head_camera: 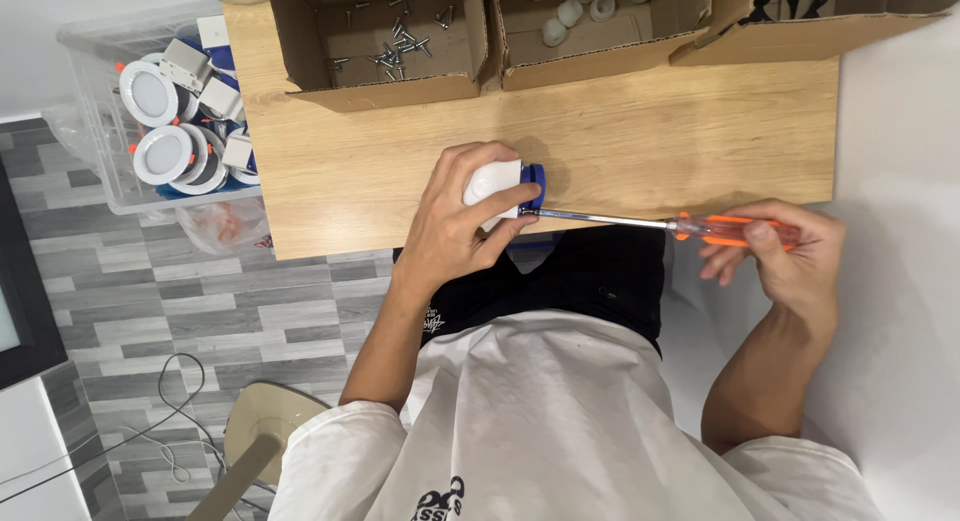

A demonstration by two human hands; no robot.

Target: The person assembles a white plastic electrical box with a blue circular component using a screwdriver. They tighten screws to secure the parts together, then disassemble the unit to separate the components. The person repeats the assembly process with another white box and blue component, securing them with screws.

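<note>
Left hand (450, 226) had its fingers (500, 203) closed round a small white and blue lamp fitting (500, 186), held at the near edge of the wooden counter (650, 141). Right hand (790, 256), off the counter's near right corner, had its fingers wrapped round the orange handle of a screwdriver (650, 222), the metal shaft lying level with its tip touching the fitting. Three open cardboard boxes stood along the far edge; the left box (380, 46) held loose screws (400, 36).
</note>
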